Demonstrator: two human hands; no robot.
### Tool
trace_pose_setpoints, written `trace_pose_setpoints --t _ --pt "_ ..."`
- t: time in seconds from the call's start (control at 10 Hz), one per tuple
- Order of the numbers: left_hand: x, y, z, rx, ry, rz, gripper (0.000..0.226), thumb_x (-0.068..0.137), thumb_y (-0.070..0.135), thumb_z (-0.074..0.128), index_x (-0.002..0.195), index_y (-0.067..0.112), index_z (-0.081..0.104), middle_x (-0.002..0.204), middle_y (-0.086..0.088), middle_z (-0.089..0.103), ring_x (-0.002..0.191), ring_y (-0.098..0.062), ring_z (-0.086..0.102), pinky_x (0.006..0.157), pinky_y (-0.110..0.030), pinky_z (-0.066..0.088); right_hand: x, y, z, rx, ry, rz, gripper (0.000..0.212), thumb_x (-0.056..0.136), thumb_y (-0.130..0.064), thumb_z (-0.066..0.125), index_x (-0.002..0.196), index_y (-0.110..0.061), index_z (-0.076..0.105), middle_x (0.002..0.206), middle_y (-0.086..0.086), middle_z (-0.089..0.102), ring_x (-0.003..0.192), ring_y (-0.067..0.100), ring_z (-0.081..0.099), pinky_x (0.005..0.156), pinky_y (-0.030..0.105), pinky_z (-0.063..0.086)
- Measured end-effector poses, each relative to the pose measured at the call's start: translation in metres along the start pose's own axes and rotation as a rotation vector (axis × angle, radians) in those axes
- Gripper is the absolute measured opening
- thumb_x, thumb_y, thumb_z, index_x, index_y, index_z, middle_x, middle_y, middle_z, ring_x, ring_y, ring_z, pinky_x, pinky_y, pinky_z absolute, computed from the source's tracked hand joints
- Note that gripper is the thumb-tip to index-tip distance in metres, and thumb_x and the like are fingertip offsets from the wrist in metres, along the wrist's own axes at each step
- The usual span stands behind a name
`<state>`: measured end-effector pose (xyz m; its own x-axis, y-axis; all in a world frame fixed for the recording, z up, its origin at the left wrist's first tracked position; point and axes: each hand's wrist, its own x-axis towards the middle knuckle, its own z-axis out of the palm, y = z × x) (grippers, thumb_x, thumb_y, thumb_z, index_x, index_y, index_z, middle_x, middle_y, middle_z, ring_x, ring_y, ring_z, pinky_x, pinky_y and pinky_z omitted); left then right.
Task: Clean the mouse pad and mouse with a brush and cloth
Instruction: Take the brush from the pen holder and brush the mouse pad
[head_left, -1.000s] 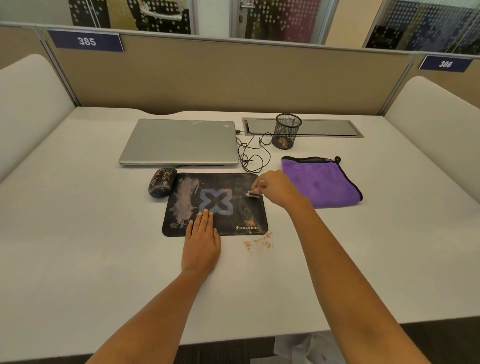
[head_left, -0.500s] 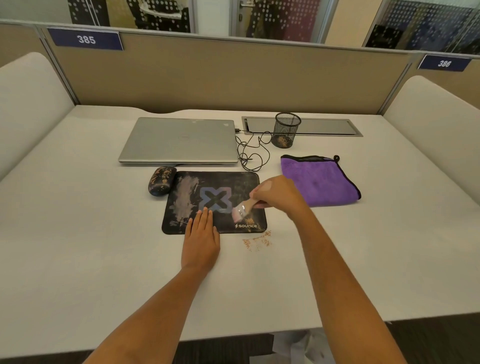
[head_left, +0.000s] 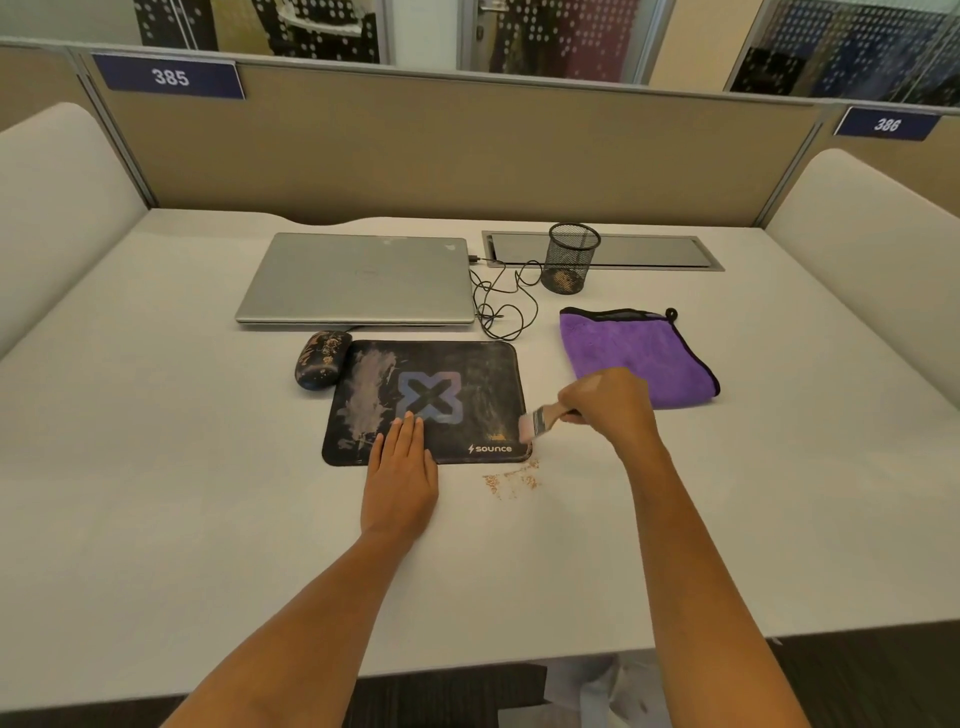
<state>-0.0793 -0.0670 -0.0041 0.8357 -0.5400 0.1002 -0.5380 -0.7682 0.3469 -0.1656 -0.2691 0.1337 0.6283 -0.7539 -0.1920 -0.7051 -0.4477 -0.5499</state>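
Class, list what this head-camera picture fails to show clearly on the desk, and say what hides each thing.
Brush: head view; handle mostly hidden in the right hand, bristles blurred.
Mouse pad: head view; left hand covers part of its near edge.
Cloth: head view; near corner behind the right hand.
Cup: head view; contents too small behind its mesh.

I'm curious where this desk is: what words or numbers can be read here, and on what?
"385": dark blue rectangular plaque, left partition.
"386": matching dark blue plaque, right partition.
"sounce": black rectangular fabric mouse pad.
Silver closed laptop: logo too faint to read.
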Motion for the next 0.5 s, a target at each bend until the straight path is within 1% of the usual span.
trace_pose_setpoints --t 0.1,0.2,0.3,0.4,0.5 --pt "0.000 0.000 0.000 0.000 -0.002 0.001 0.064 0.089 0.038 0.005 0.147 0.013 0.012 0.155 -0.003 0.013 0.144 -0.016 0.004 0.115 -0.029 -0.005 0.005 -0.016 0.007 -0.115 0.068 -0.221 0.017 0.089 -0.013 0.055 0.089 -0.007 0.071 0.085 0.007 0.068 0.082 0.019 0.059 0.062 0.021 0.042" --pt "0.000 0.000 0.000 0.001 -0.005 0.001 0.064 0.088 0.038 0.005 0.147 0.013 0.012 0.155 -0.002 0.013 0.144 -0.016 0.004 0.115 -0.029 -0.005 0.007 -0.028 0.018 -0.188 0.052 -0.295 0.024 0.092 -0.020 0.056 0.107 -0.007 0.072 0.109 0.007 0.070 0.099 0.021 0.063 0.074 0.022 0.044" --pt "0.000 0.000 -0.001 -0.008 -0.003 -0.002 0.064 0.088 0.038 0.006 0.147 0.013 0.012 0.156 -0.002 0.012 0.144 -0.015 0.004 0.114 -0.028 -0.006 0.010 -0.037 0.031 -0.248 -0.069 -0.285 0.027 0.093 -0.025 0.057 0.112 -0.011 0.069 0.115 0.009 0.068 0.102 0.023 0.062 0.073 0.019 0.044" --pt "0.000 0.001 0.000 -0.009 -0.008 -0.002 0.064 0.088 0.038 0.005 0.147 0.013 0.011 0.156 -0.002 0.012 0.144 -0.015 0.003 0.114 -0.028 -0.007 0.009 -0.033 0.032 -0.307 -0.095 -0.256 0.027 0.091 -0.023 0.059 0.112 -0.010 0.069 0.113 0.010 0.068 0.101 0.023 0.064 0.074 0.022 0.047" --pt "-0.001 0.001 0.000 -0.010 -0.001 -0.003 0.063 0.089 0.038 0.006 0.147 0.013 0.012 0.155 -0.002 0.013 0.144 -0.015 0.004 0.114 -0.028 -0.007 0.001 -0.024 0.027 -0.387 -0.154 -0.283 0.025 0.090 -0.018 0.058 0.110 -0.008 0.069 0.111 0.009 0.069 0.099 0.023 0.065 0.057 0.017 0.038"
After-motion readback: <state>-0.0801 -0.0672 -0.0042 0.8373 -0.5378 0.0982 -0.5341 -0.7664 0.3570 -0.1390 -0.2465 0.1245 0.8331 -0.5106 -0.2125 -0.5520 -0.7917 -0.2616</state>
